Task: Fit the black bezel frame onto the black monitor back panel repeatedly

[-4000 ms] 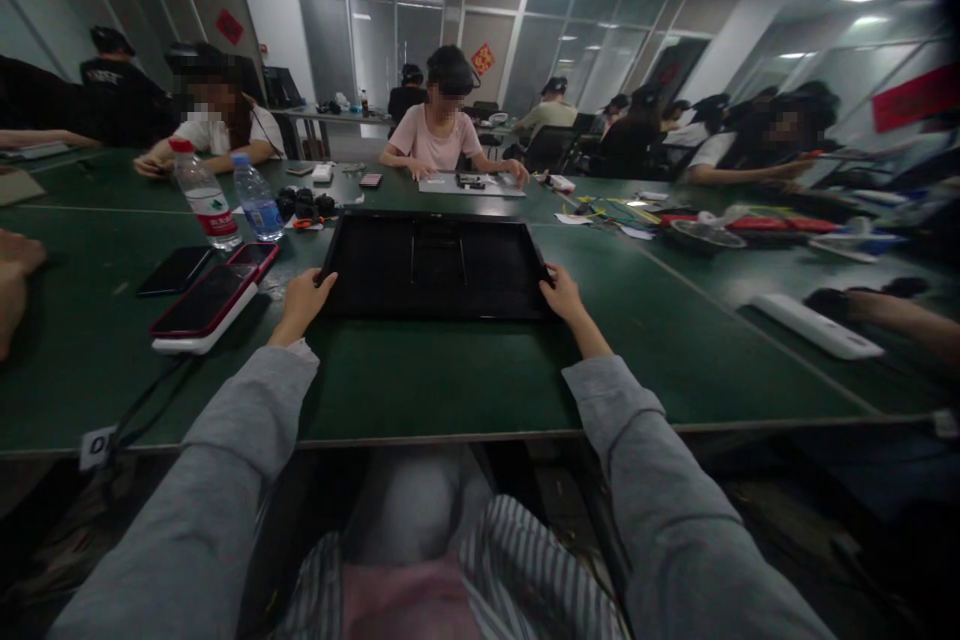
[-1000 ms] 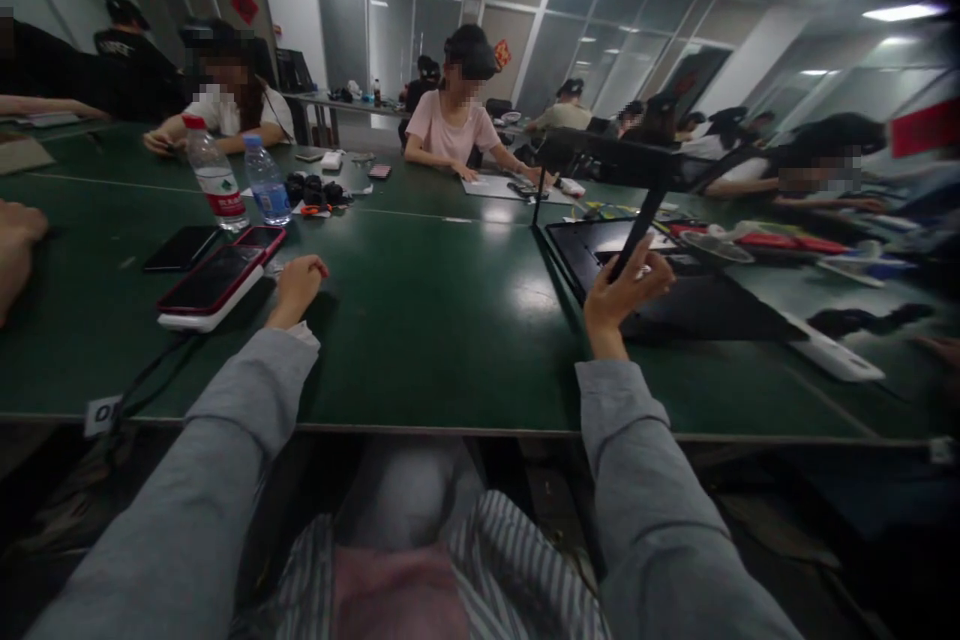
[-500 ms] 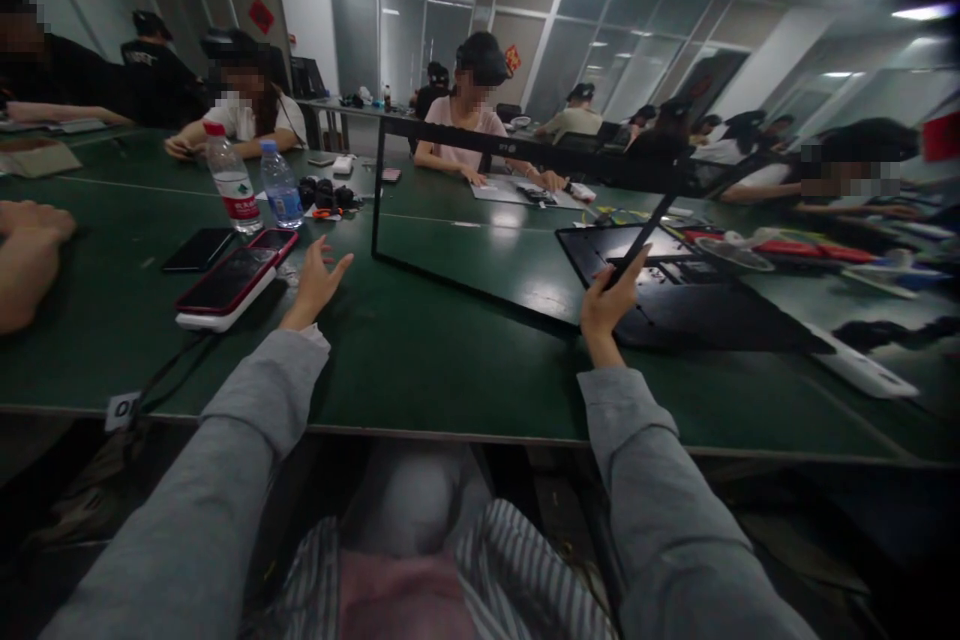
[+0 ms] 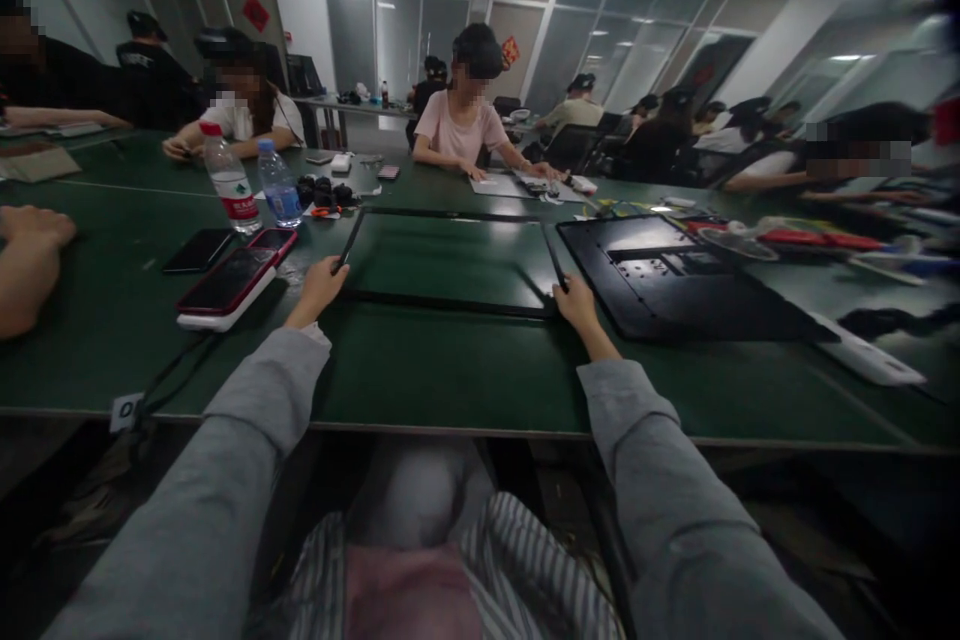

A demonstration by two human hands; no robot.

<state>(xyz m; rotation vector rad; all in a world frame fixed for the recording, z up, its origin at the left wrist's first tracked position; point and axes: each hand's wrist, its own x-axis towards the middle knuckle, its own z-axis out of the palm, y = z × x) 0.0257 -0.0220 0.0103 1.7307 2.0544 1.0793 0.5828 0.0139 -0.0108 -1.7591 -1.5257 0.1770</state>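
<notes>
Green tabletop [image 4: 450,370] fills a busy room where other people sit working at neighbouring tables, and a thin black rectangular frame [image 4: 450,303] lies flat on it between the person's two hands. Left hand [image 4: 321,288] is pinched on the frame's near-left corner and right hand [image 4: 576,303] on its near-right corner, fingers closed around the thin edges. Just right of the right hand lies a black back panel [image 4: 690,290]; left of the left hand sit stacked phones [image 4: 225,288], with two water bottles [image 4: 232,185] farther off.
</notes>
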